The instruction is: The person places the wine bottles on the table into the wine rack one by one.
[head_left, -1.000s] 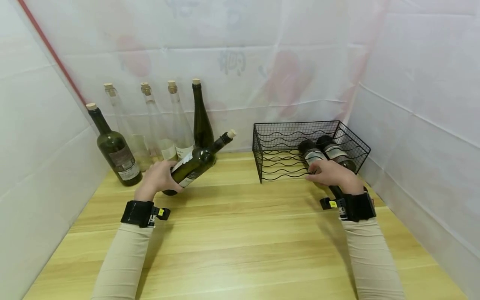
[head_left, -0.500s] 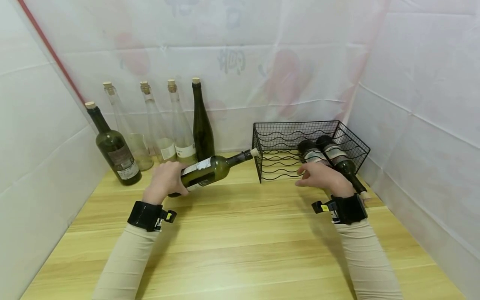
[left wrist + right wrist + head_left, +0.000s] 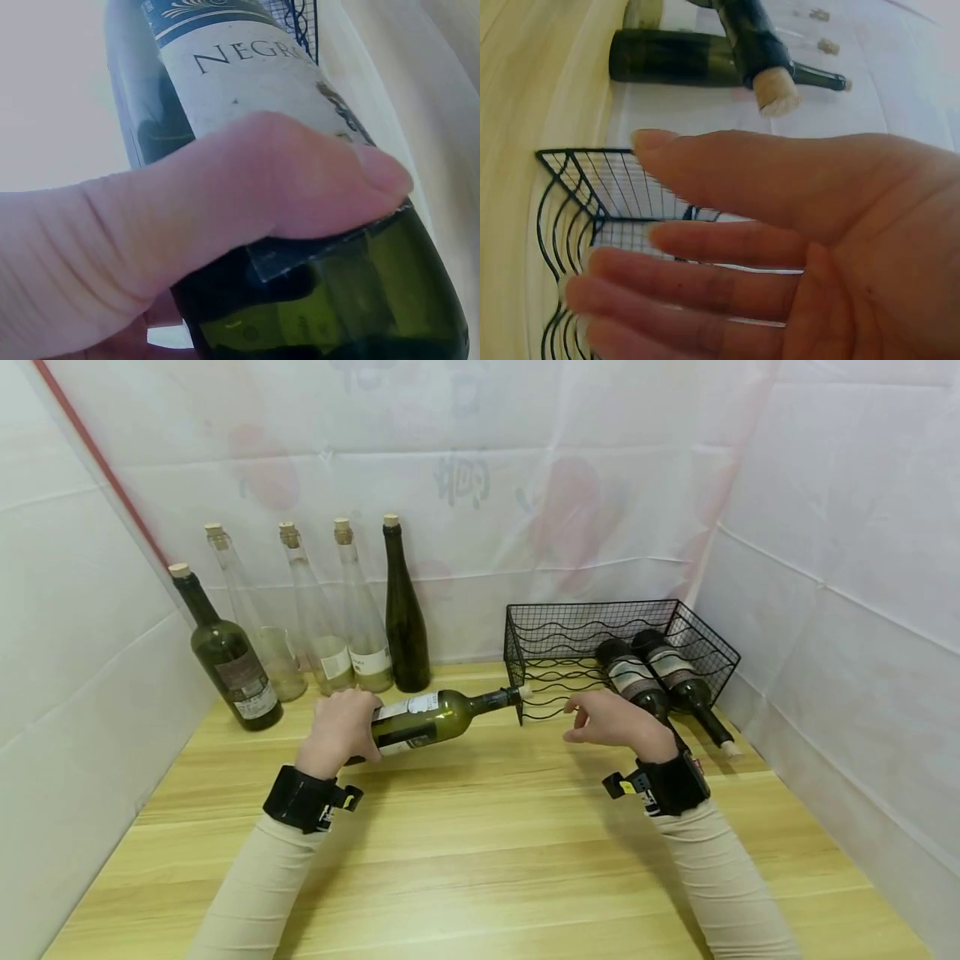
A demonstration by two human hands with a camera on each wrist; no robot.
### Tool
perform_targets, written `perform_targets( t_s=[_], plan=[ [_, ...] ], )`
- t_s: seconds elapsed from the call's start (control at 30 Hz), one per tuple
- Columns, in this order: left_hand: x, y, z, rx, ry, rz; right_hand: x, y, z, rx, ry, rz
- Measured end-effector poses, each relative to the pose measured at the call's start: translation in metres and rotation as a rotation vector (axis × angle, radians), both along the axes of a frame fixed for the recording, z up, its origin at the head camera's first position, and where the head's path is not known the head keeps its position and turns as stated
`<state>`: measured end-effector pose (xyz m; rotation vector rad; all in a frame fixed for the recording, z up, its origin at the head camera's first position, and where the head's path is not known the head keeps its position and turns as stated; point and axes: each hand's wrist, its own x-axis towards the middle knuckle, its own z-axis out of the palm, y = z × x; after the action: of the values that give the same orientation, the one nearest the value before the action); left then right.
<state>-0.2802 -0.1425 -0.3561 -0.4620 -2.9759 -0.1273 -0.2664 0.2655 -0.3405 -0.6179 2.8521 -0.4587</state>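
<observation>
My left hand (image 3: 341,732) grips a green wine bottle (image 3: 452,714) round its lower body. The bottle lies nearly level over the table, its corked neck pointing right toward the wire rack's front left corner. In the left wrist view the thumb (image 3: 292,172) crosses the bottle's white label (image 3: 247,71). My right hand (image 3: 611,722) hovers in front of the black wire wine rack (image 3: 555,670), fingers relaxed and holding nothing. In the right wrist view the bottle's cork (image 3: 776,91) shows beyond the right thumb. Two dark bottles lie in the rack: one (image 3: 633,677) partly behind my right hand, another (image 3: 675,672) beside it.
Several corked bottles stand along the back left: a dark labelled one (image 3: 236,672), clear glass ones such as this clear bottle (image 3: 363,610), and a slim green bottle (image 3: 406,618). A white curtain (image 3: 480,552) closes off the back and sides of the wooden table (image 3: 465,860).
The left hand has moved right with its bottle, tipping it from slanted to nearly level. My right hand has come away from the racked bottle and shifted left.
</observation>
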Motion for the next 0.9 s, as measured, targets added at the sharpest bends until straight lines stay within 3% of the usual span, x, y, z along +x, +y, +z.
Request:
perform_targets(
  t_s=[0.3,0.5,0.67,0.9],
  plan=[
    [0.008,0.020,-0.005,-0.088,0.092,-0.052,0.002,-0.022,-0.012,-0.054,0.044,0.128],
    [0.016,0.028,-0.009,-0.130,0.116,-0.087,0.004,-0.043,-0.028,0.048,0.113,0.157],
    [0.024,0.031,-0.014,-0.141,0.071,-0.104,0.009,-0.059,-0.040,0.118,0.152,0.150],
    [0.026,0.040,-0.012,-0.123,0.085,-0.118,0.017,-0.071,-0.045,0.212,0.293,0.142]
  ],
)
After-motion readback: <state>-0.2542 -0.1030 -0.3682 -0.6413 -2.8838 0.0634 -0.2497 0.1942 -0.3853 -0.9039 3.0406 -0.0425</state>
